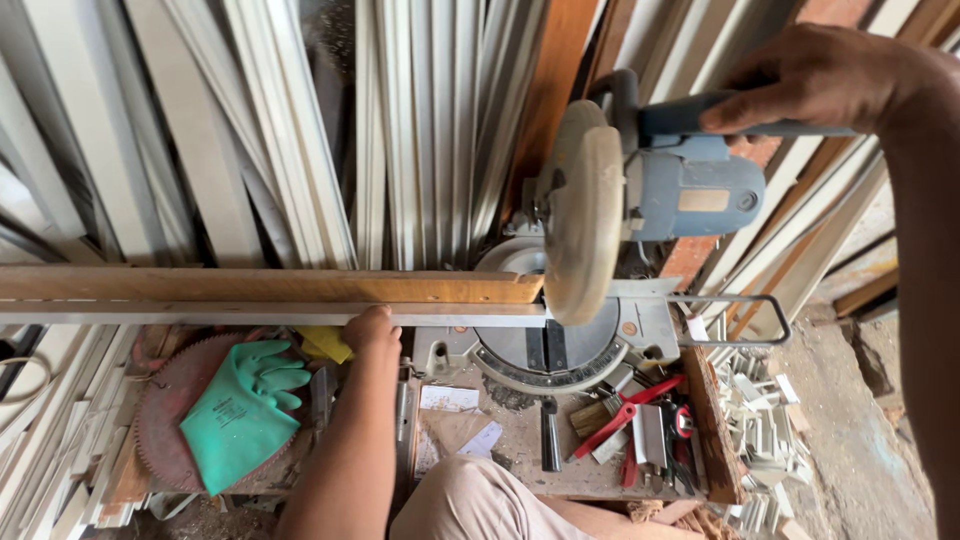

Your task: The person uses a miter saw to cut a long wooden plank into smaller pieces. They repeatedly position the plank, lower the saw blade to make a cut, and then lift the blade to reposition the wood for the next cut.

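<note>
At far left, leaning white and cream moulding strips (pixel 190 130), standing against the wall. Below, a rusty round saw blade (pixel 160 420) lying flat on the bench, with a green rubber glove (pixel 245 410) on top of it. Across the middle, a long pale metal strip (pixel 200 313) lying flat against a brown wooden fence board (pixel 270 286) — both running from the left edge to the saw. Left hand (pixel 372 330) pressing down on the strip from the near side, fingers curled over its edge, just left of the saw's round grey turntable (pixel 545 350). Above the strip's right end, the dusty beige blade guard (pixel 583 212) of a blue-grey mitre saw (pixel 690 190). Right hand (pixel 815 75) closed around the saw's handle — fingers wrapped tight. Under the saw, red-handled pliers (pixel 625 415) and a paintbrush (pixel 592 415) on the bench. At right, small white offcuts (pixel 760 420) in a heap.
</note>
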